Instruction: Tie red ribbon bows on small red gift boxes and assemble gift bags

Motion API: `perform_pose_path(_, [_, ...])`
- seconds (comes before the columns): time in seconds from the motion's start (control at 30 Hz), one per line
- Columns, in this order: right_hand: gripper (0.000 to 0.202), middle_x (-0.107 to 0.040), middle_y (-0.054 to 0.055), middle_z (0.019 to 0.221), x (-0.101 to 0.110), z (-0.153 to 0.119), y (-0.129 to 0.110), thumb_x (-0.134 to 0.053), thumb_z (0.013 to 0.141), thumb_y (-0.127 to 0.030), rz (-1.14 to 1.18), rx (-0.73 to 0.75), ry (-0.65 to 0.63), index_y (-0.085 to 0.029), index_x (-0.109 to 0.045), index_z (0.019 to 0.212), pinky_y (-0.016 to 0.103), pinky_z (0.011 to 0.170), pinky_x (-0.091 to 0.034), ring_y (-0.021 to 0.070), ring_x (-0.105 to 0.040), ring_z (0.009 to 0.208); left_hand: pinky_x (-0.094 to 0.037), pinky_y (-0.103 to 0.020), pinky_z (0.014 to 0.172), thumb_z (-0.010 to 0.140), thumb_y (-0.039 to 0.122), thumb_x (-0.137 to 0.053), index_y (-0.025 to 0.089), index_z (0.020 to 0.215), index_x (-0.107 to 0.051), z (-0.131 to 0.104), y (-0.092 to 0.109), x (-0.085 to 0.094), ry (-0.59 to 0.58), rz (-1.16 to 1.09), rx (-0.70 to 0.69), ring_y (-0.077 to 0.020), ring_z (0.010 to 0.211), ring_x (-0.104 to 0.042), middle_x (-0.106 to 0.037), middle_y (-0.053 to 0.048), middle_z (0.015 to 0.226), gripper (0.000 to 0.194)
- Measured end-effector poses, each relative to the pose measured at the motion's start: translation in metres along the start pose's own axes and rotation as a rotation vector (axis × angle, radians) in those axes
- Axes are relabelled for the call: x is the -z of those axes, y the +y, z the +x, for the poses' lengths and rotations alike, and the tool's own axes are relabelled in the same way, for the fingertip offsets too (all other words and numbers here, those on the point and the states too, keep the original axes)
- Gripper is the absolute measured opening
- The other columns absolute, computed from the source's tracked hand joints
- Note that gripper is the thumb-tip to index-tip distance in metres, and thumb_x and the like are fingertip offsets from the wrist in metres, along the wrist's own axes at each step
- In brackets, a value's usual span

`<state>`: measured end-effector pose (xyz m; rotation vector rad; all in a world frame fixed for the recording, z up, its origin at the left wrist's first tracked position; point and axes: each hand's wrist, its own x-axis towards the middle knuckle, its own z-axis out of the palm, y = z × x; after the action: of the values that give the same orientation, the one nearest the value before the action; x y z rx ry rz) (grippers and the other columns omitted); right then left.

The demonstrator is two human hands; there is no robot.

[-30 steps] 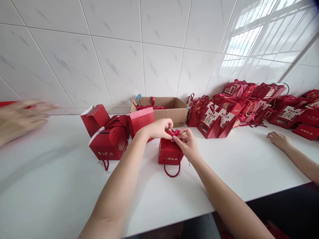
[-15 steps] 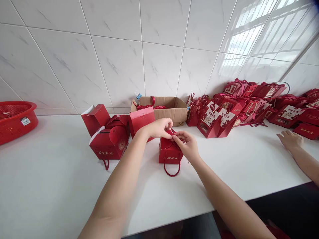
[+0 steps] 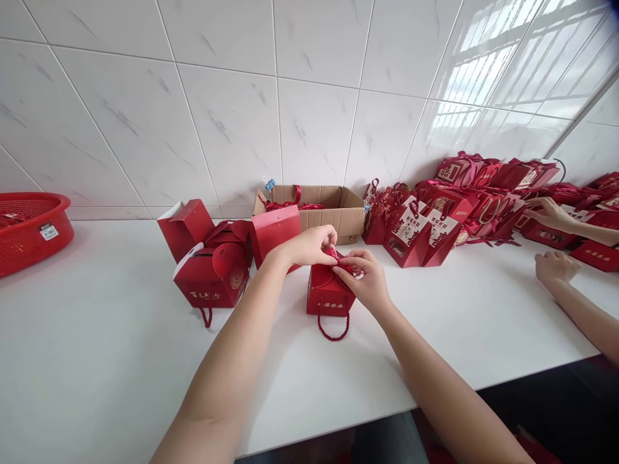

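Observation:
A small red gift box [image 3: 329, 299] with gold lettering stands on the white table in front of me, its dark red rope handle [image 3: 333, 338] hanging down the near side. Above its lid, my left hand [image 3: 312, 248] pinches a red ribbon [image 3: 331, 252] between closed fingertips. From the right, my right hand [image 3: 366, 278] grips the same ribbon close by, thumb and fingers pressed together. The fingers partly cover the ribbon and the lid.
Red boxes with open flaps [image 3: 213, 277] and a plain red box [image 3: 275, 229] stand left. Behind is a cardboard carton [image 3: 333, 216] with ribbon inside. Finished-looking red boxes [image 3: 454, 206] crowd the right, beside another person's hands [image 3: 556, 267]. A red plastic basket [image 3: 36, 235] sits far left.
A bit more ribbon shows between my fingers, which stay over the lid. At the right, the other person's second hand has come into view over the red boxes.

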<state>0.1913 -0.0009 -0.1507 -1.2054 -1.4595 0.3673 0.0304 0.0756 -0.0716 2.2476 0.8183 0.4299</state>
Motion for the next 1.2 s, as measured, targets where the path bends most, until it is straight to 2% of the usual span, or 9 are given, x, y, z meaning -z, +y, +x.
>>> perform_pose_path(0.17, [0.018,-0.059,0.009,0.105,-0.002,0.000,0.004,-0.066,0.074,-0.039,-0.035,-0.075,0.004,-0.022,-0.072,0.073,0.042,0.084,-0.047,0.0249,-0.057,0.099,-0.041,-0.026,0.062,0.070,0.024,-0.064,0.022,0.086,-0.040,0.000,0.002,-0.001,-0.047,0.003,0.010,-0.0140,0.070,-0.055,-0.060,0.001,0.081,0.029])
perform_pose_path(0.3, [0.021,-0.057,0.009,0.118,-0.003,0.000,0.006,-0.063,0.077,-0.041,-0.001,-0.156,-0.043,-0.022,-0.071,0.075,0.046,0.093,-0.042,0.0278,-0.054,0.110,-0.040,-0.026,0.062,0.069,0.023,-0.065,0.023,0.091,-0.038,-0.001,0.005,-0.002,-0.082,0.055,0.044,-0.0152,0.074,-0.056,-0.060,0.001,0.083,0.034])
perform_pose_path(0.43, [0.028,-0.053,0.009,0.128,-0.002,0.001,0.006,-0.061,0.077,-0.048,0.105,-0.249,-0.102,-0.022,-0.071,0.076,0.046,0.095,-0.041,0.0287,-0.053,0.113,-0.039,-0.025,0.059,0.072,0.025,-0.062,0.024,0.092,-0.038,-0.002,0.010,-0.004,-0.065,0.114,0.052,-0.0147,0.071,-0.053,-0.058,0.002,0.082,0.031])
perform_pose_path(0.67, [0.040,-0.052,0.010,0.130,0.004,0.006,0.004,-0.064,0.071,-0.059,0.290,-0.325,-0.188,-0.021,-0.073,0.075,0.045,0.094,-0.044,0.0310,-0.054,0.116,-0.038,-0.026,0.060,0.077,0.021,-0.056,0.024,0.092,-0.037,-0.002,0.014,-0.005,-0.060,0.113,-0.002,-0.0144,0.071,-0.053,-0.059,0.002,0.082,0.024])
perform_pose_path(0.83, [0.039,-0.047,0.008,0.138,0.005,0.005,0.002,-0.066,0.071,-0.060,0.419,-0.375,-0.234,-0.022,-0.074,0.079,0.041,0.098,-0.042,0.0303,-0.047,0.126,-0.039,-0.026,0.062,0.078,0.017,-0.054,0.024,0.091,-0.038,-0.001,0.012,-0.005,-0.061,0.111,-0.012,-0.0144,0.073,-0.055,-0.060,0.002,0.082,0.022])
perform_pose_path(0.9, [0.037,-0.050,0.007,0.138,0.004,0.005,0.003,-0.066,0.073,-0.058,0.470,-0.385,-0.246,-0.022,-0.074,0.079,0.039,0.101,-0.040,0.0288,-0.036,0.135,-0.039,-0.026,0.061,0.077,0.016,-0.054,0.024,0.092,-0.039,0.000,0.011,-0.007,-0.034,0.123,-0.010,-0.0140,0.071,-0.054,-0.060,0.002,0.081,0.022])
perform_pose_path(1.0, [0.033,-0.061,0.009,0.126,0.001,0.005,0.007,-0.066,0.074,-0.055,0.523,-0.408,-0.198,-0.023,-0.074,0.075,0.037,0.105,-0.037,0.0243,-0.021,0.143,-0.041,-0.026,0.062,0.076,0.016,-0.055,0.024,0.093,-0.041,0.004,0.011,-0.013,0.058,0.109,-0.004,-0.0141,0.072,-0.055,-0.062,0.001,0.085,0.024])
perform_pose_path(1.13, [0.029,-0.066,0.008,0.117,-0.002,0.006,0.012,-0.069,0.070,-0.052,0.565,-0.395,-0.077,-0.024,-0.073,0.071,0.040,0.107,-0.035,0.0233,-0.023,0.143,-0.045,-0.028,0.067,0.075,0.022,-0.061,0.023,0.095,-0.045,0.007,0.011,-0.017,0.207,0.113,0.008,-0.0167,0.081,-0.057,-0.063,-0.003,0.095,0.025])
perform_pose_path(1.2, [0.028,-0.067,0.008,0.116,-0.003,0.006,0.012,-0.068,0.072,-0.052,0.532,-0.373,-0.048,-0.024,-0.073,0.072,0.042,0.107,-0.035,0.0237,-0.024,0.142,-0.045,-0.030,0.067,0.075,0.027,-0.062,0.021,0.087,-0.052,0.006,0.011,-0.014,0.210,0.165,0.052,-0.0186,0.083,-0.058,-0.063,-0.005,0.094,0.017])
